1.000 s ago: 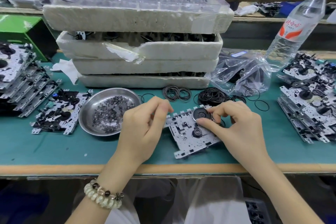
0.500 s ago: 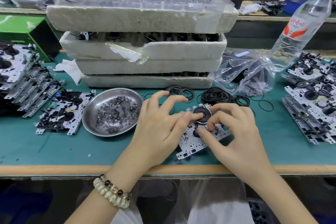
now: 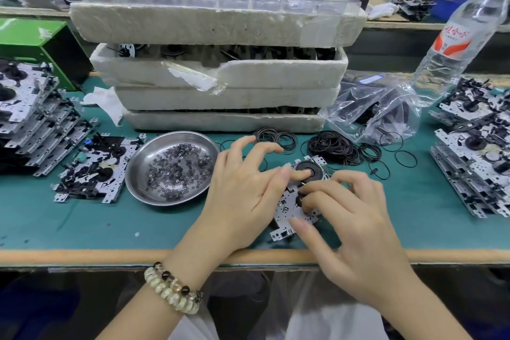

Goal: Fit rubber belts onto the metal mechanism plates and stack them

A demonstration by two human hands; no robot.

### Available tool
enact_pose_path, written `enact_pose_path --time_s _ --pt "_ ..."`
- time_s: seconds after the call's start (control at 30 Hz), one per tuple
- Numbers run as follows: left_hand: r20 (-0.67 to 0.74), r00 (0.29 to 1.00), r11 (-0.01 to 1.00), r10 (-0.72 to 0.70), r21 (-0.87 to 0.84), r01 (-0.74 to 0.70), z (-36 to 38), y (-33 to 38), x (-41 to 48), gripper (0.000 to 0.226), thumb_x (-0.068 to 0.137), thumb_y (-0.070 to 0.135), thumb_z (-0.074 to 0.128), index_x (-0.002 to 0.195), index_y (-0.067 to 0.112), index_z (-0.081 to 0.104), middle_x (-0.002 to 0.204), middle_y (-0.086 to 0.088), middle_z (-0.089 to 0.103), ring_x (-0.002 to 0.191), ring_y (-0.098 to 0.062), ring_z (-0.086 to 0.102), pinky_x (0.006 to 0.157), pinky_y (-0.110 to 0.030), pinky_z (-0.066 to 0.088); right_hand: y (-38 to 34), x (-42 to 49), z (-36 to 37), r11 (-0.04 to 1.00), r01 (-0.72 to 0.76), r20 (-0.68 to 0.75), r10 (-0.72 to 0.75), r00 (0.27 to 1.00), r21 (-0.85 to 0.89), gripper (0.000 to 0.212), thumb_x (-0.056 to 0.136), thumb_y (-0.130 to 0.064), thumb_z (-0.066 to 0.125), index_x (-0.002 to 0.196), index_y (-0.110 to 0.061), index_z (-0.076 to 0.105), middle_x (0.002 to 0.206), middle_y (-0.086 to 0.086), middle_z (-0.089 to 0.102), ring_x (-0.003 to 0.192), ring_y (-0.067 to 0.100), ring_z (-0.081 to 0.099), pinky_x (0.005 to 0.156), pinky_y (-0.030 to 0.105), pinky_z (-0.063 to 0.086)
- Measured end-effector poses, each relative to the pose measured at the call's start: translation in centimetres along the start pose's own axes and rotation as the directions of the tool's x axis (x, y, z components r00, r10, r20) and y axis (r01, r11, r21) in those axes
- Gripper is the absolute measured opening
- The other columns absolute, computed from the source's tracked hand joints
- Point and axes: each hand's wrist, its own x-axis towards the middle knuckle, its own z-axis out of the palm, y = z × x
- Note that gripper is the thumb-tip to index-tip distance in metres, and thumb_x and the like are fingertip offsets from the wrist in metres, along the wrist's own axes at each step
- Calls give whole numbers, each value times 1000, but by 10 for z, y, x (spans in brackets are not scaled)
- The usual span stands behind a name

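Plate [image 3: 284, 212] lies flat on the counter [image 3: 82, 229], close to the front edge and directly under both hands. Its long axis runs away from us, leaning a little to the right. The black wheel [image 3: 317, 170] sits at the far end. A small pulley [image 3: 299, 199] sits mid-plate, just nearer to us than the wheel.

Left hand [image 3: 242, 193]: fingers spread and fairly straight, index tip pressing down on the wheel, gripping nothing.

Right hand [image 3: 356, 218]: fingers curled over the pulley, thumb laid on the plate's near part. We cannot tell whether it pinches anything.

The hands are close together, fingertips almost meeting between wheel and pulley.

Judgement: fitting is in progress. The run goes along the long axis, wheel to pulley, and the right hand is nearer the pulley. Loose belts [image 3: 334, 146] lie just beyond the plate. The stack [image 3: 474, 168] is well apart on the right, so the right hand is nearer to it.
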Motion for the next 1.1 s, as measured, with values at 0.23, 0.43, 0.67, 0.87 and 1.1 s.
enact_pose_path --time_s 0.23,0.43,0.67,0.87,1.1 --pt "-48 992 993 117 2 -117 -2 0 -4 50 103 39 26 124 34 71 139 0 54 140 -26 35 115 -39 25 23 -9 -5 943 -271 -148 301 942 194 17 91 -29 56 82 -18 66 91 -7 60 94 10 49 87 18 34" --pt "-14 998 999 53 -3 -53 -2 1 -3 56 101 46 19 132 38 64 147 1 45 143 -25 27 117 -39 22 45 -5 -22 842 -510 155 487 859 176 24 96 -37 55 77 -24 61 63 1 56 63 16 47 61 21 36" --pt "-160 986 977 46 -198 -78 3 -7 -3 56 104 51 17 150 34 44 150 3 36 143 -16 25 119 -41 24 67 19 -40 868 -491 503 394 769 71 27 93 -42 52 71 -30 63 64 -5 65 62 14 57 69 30 44" --pt "-412 911 934 -27 -335 -124 0 -9 1 65 106 52 16 144 11 49 140 -5 43 137 -22 39 114 -37 32 66 36 -48 568 -657 588 338 735 495 37 86 -33 61 58 -9 59 57 8 45 52 12 36 50 16 28" --pt "-660 740 920 -130 -359 -158 -5 -11 -1 52 107 34 23 133 1 53 131 -8 44 115 -8 48 97 -23 40 26 85 -87 819 -506 330 416 848 269 36 91 -18 52 58 -7 58 48 6 51 42 8 37 45 19 33"
